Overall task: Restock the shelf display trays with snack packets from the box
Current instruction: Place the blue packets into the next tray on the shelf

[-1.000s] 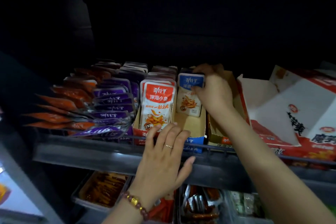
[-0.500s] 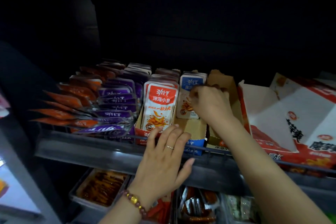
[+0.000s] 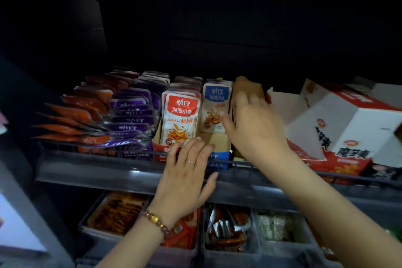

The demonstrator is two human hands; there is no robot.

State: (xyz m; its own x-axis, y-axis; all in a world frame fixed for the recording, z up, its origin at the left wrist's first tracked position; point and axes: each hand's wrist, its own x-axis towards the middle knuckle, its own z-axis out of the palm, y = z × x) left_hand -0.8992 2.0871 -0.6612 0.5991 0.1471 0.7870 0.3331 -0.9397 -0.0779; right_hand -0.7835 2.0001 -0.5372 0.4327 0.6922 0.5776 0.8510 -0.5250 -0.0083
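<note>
Below the shelf, a row of metal bins (image 3: 139, 235) holds loose goods: dark reddish-brown strips on the left, red sticks (image 3: 185, 235) next, silver and red wrapped pieces (image 3: 226, 230) in the middle, pale blurred packs (image 3: 276, 226) on the right.

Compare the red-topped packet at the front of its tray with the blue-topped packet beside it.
The red-topped packet stands at its tray's front edge; the blue-topped packet sits further back, with bare cardboard in front. The red one stands clear of the left hand; the right hand covers the blue one's lower corner. Both stand upright, facing forward, with white bodies and a similar snack picture.
</note>
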